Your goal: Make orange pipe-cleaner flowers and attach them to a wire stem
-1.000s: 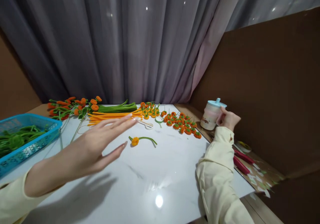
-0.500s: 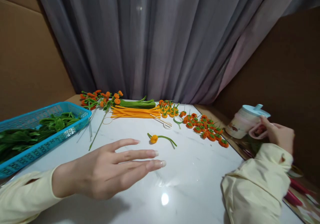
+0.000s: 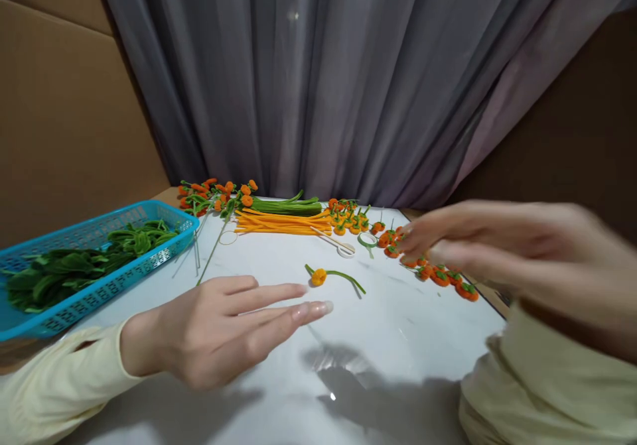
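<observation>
My left hand (image 3: 219, 332) hovers palm down above the white table, fingers stretched out, holding nothing. Just beyond its fingertips lies a small yellow-orange pipe-cleaner flower (image 3: 318, 277) with a bent green stem (image 3: 348, 279). My right hand (image 3: 502, 246), somewhat blurred, is raised on the right with its fingers extended and nothing visible in them. It partly hides a group of orange pipe-cleaner flower heads (image 3: 440, 276) with green tops.
A blue basket (image 3: 124, 289) of green leaves (image 3: 74, 269) stands left. Along the back lie orange pipe cleaners (image 3: 281, 222), green pipe cleaners (image 3: 286, 206), finished orange flowers (image 3: 219, 193), yellow flower heads (image 3: 351, 221) and a green tape roll (image 3: 367, 239). A grey curtain (image 3: 308, 87) hangs behind.
My right hand has let go of the lidded cup's handle and swung inward over the table; the cup no longer shows. The view has shifted slightly, and my left hand stays outstretched.
</observation>
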